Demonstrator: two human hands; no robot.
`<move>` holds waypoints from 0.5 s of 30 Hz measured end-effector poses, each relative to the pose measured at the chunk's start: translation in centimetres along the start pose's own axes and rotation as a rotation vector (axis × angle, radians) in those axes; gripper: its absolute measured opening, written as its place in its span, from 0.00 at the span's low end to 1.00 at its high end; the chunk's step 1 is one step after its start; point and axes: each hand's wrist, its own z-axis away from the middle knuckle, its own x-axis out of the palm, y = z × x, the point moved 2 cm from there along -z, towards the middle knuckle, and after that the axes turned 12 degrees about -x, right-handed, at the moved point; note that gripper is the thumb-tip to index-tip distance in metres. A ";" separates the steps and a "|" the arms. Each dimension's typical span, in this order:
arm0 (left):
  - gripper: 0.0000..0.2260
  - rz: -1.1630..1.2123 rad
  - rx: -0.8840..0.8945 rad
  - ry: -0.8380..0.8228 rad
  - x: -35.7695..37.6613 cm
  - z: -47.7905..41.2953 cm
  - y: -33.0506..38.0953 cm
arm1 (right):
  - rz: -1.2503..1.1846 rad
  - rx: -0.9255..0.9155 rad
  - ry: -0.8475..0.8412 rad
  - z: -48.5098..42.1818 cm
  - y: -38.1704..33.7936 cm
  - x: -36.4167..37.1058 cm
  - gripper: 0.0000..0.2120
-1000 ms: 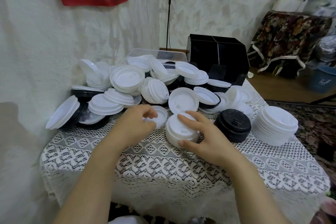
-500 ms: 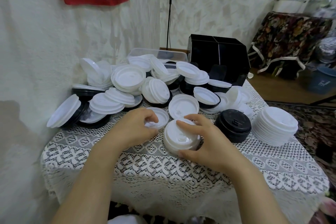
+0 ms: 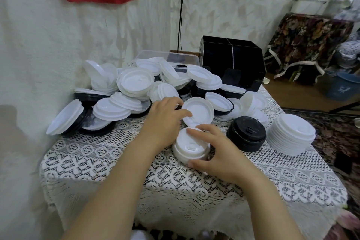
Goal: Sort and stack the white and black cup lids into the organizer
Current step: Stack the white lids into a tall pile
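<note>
Two hands are recorded: left hand (image 3: 163, 120), right hand (image 3: 220, 154). Three neat stacks of lids are counted: small white stack (image 3: 190, 149), black stack (image 3: 246, 134), tall white stack (image 3: 291, 135). One organizer (image 3: 231, 58) and one clear tub (image 3: 175, 57) are noted. The heaped lids (image 3: 134, 84) could not be counted.

On table (image 3: 116, 161), back left against wall (image 3: 39, 45): lid pile (image 3: 134, 84). Behind pile, apparently at table's rear edge: tub (image 3: 175, 57), organizer (image 3: 231, 54) just right of it. Before pile, left to right: near stack (image 3: 183, 154), middle stack (image 3: 246, 134), right stack (image 3: 291, 136).
</note>
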 end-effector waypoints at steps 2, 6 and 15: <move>0.13 -0.055 0.012 -0.002 0.3 -0.7 0.0 | -0.001 -0.003 0.001 0.0 0.1 0.0 0.35; 0.09 -0.063 0.007 0.084 -0.1 -1.1 -0.3 | -0.004 -0.009 -0.001 0.0 0.3 -0.1 0.36; 0.12 0.027 -0.111 0.124 0.5 -0.4 -1.0 | -0.043 0.002 0.019 -0.2 0.3 -0.1 0.37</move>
